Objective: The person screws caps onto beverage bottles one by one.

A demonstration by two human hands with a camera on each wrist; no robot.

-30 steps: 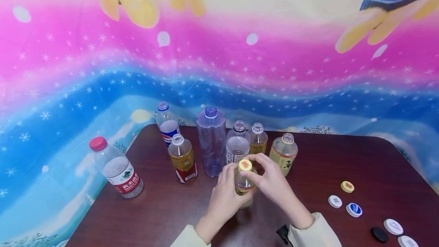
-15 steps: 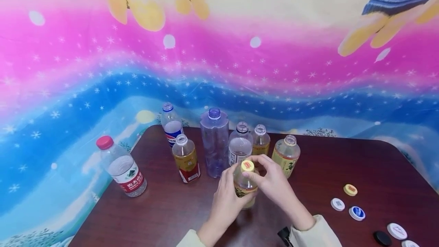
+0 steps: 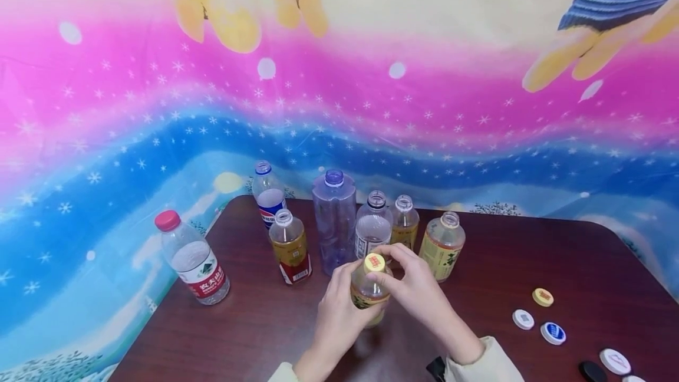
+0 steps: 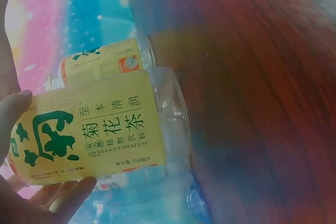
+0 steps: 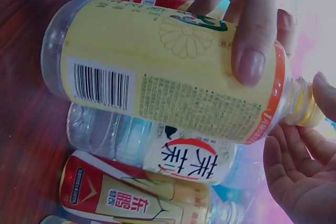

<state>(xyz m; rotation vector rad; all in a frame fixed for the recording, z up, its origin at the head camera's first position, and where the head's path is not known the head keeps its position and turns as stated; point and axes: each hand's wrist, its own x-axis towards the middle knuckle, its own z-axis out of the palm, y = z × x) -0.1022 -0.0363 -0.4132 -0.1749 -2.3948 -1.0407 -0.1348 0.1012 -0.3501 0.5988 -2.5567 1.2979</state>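
In the head view my left hand (image 3: pixel 339 317) grips a yellow-labelled chrysanthemum tea bottle (image 3: pixel 367 295) round its body. The bottle (image 4: pixel 100 124) carries green lettering in the left wrist view. My right hand (image 3: pixel 419 290) pinches the yellow cap (image 3: pixel 374 262) at the bottle's top between thumb and fingers. The right wrist view shows this cap (image 5: pixel 308 109) at the neck, with right-hand fingers (image 5: pixel 294 171) beside it and my left thumb (image 5: pixel 254 51) pressed on the label. Whether the bottle's base touches the table is hard to tell.
Several uncapped bottles stand behind the hands, among them a tall purple one (image 3: pixel 334 223) and a yellow-labelled one (image 3: pixel 442 246). A red-capped water bottle (image 3: pixel 193 261) stands at left. Loose caps, including a blue-and-white one (image 3: pixel 553 333), lie at right on the dark table (image 3: pixel 493 276).
The head view has shifted slightly. Both hands, with the tea bottle and its cap, have moved a little to the left and nearer; the grip looks the same.
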